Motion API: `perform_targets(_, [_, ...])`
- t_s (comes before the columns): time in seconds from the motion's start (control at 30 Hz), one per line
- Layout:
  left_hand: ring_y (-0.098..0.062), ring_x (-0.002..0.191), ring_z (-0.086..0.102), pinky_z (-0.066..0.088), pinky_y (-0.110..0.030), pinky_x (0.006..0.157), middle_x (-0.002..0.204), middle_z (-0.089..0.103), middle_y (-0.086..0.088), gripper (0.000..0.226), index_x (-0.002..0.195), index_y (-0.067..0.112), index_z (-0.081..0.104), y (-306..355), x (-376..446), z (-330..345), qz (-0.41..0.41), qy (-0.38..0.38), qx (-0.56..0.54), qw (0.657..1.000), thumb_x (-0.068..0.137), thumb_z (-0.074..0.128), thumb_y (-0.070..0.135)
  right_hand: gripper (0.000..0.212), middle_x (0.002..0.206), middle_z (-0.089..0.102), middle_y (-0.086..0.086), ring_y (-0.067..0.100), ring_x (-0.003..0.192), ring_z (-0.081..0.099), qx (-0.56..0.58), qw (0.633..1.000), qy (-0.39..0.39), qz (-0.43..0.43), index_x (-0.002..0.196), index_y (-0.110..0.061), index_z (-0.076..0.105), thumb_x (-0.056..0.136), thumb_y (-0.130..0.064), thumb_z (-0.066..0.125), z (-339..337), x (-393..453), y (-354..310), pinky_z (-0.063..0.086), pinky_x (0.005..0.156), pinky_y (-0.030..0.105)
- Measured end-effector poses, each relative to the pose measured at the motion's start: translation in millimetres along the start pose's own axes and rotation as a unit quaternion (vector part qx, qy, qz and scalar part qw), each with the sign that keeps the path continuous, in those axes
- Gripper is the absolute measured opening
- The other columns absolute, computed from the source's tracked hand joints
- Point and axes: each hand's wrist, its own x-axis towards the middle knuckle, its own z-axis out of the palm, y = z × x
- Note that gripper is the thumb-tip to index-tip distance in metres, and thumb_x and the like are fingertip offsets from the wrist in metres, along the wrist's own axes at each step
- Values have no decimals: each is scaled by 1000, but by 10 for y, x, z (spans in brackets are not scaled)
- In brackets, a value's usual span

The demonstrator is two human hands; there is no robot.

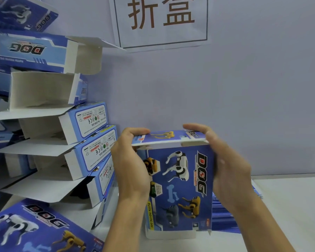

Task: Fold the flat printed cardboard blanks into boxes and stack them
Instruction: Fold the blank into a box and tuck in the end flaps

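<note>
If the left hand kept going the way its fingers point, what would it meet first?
The left hand grips the box with fingers curled rightward over the top flap. Continuing that way, they would probably meet the right hand fingertips, though depth is unclear.

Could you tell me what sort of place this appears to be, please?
Probably a packaging or box-folding workstation. A wall sign carries two large Chinese characters, folded toy-dog boxes are piled at the left, flat blanks lie at the right, and both hands hold a box being folded.

Box stack (65, 124) left; right open.
</note>
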Motion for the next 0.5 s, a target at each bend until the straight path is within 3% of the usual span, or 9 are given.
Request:
perform_targets(0.07, [-27, 99, 70, 53, -28, 57, 113, 67, -12, 43, 95, 31, 72, 25, 9, 3, -6, 0, 0, 1000, 81, 34, 45, 75, 110, 73, 9, 28, 96, 72, 50, 996, -65, 20, 134, -30, 52, 64, -39, 80, -88, -5, -39, 60, 74, 34])
perform_targets(0.13, [-15, 96, 70, 54, -27, 66, 105, 70, 1, 42, 104, 33, 69, 26, 35, -6, -11, 0, -5, 1000, 86, 36, 51, 75, 130, 64, 14, 39, 110, 66, 128, 984, -121, 35, 135, -48, 50, 70, -20, 72, -152, -47, -92, 59, 80, 44])
perform_targets(0.2, [-15, 91, 71, 56, -31, 69, 90, 72, 11, 34, 105, 35, 67, 35, 37, 2, -18, -12, -10, 1000, 99, 36, 49, 79, 135, 62, 10, 42, 113, 64, 89, 987, -133, 25, 133, -57, 47, 75, -12, 75, -186, -97, -103, 58, 83, 48])
perform_targets(0.27, [-13, 91, 72, 57, -37, 75, 87, 73, 16, 34, 108, 35, 65, 34, 28, 12, -18, -34, 3, 999, 105, 31, 41, 78, 126, 68, 7, 42, 105, 68, -6, 998, -63, 2, 132, -61, 45, 74, -21, 81, -178, -69, -81, 59, 82, 50])
perform_targets(0.33, [-12, 99, 71, 54, -38, 88, 97, 74, 13, 30, 113, 36, 63, 46, 29, 10, -24, -66, 25, 997, 105, 33, 38, 69, 112, 74, 7, 35, 96, 73, -38, 999, 17, -23, 131, -56, 47, 76, -34, 81, -148, -44, -87, 60, 76, 46])
perform_targets(0.43, [-10, 109, 67, 51, -35, 96, 112, 72, 7, 24, 110, 36, 65, 44, 76, -47, -26, -84, 68, 994, 104, 42, 30, 43, 94, 76, 6, 27, 77, 75, 25, 992, 112, -44, 122, -34, 58, 81, -41, 71, -171, -53, -130, 59, 61, 37])
perform_targets(0.5, [-13, 103, 69, 53, -34, 89, 109, 73, 3, 23, 104, 32, 69, 20, 113, -95, -32, -82, 92, 992, 102, 48, 25, 48, 87, 76, 8, 26, 68, 74, 87, 985, 151, -21, 121, -19, 60, 79, -40, 70, -245, -76, -170, 57, 52, 33])
